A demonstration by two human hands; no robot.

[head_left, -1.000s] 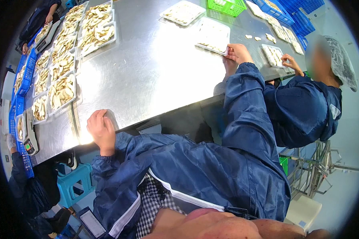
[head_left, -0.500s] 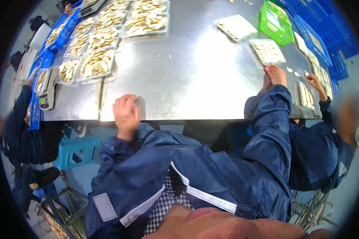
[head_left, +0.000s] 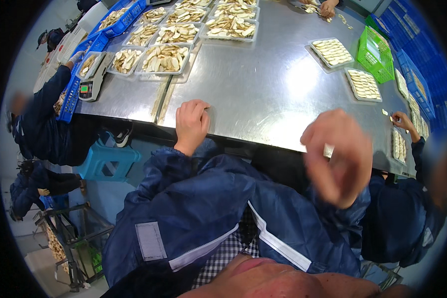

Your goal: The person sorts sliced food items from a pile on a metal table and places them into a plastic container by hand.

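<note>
My left hand [head_left: 191, 124] rests knuckles-up on the near edge of the steel table [head_left: 263, 94], fingers curled together with nothing in them. My right hand [head_left: 338, 158] is raised off the table close to the camera. It is blurred, its fingers loosely bent and apart, and I see nothing clearly held in it. Both arms are in dark blue jacket sleeves [head_left: 218, 208]. The nearest clear trays of pale slices [head_left: 363, 84] lie beyond my right hand, out of its touch.
Several trays of sliced pieces [head_left: 166, 57] fill the table's far left. A scale [head_left: 90, 87] sits beside blue crates [head_left: 74, 74], and a green basket [head_left: 375, 52] at the far right. Co-workers sit at my left [head_left: 44, 124] and right [head_left: 407, 208]. A blue stool [head_left: 107, 161] stands below.
My right hand has come off the table's far side and drawn back up toward the camera. My left hand stays on the table edge. The view has swung left.
</note>
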